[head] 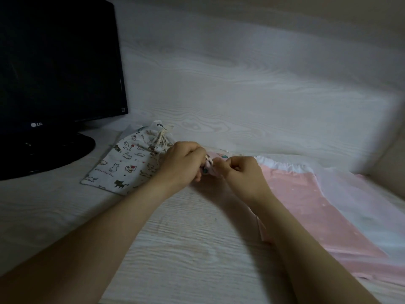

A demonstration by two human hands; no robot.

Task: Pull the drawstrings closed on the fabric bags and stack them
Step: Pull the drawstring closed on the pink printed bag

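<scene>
Two bare hands meet over the middle of the pale wood-grain table (197, 249), both working on a small pink bag (208, 166) that shows only as a bunched scrap between them. The left hand (184, 164) has its fingers curled tight round the gathered fabric. The right hand (241, 172) is curled too, its thumb and forefinger pinching the same bunch from the other side; whether a cord runs between those fingers cannot be told. Just left of the left hand, touching its knuckles, lies a cat-print bag (122, 165), flat on the table with its mouth already cinched and its cream drawstring (162, 137) knotted in a tuft. To the right, under the right forearm, a larger pink bag (306, 205) lies spread out, its white ruffled top (282, 166) still wide. A sheer white cloth (361, 200) overlaps its far side. A dark monitor (54, 73) stands at the back left
</scene>
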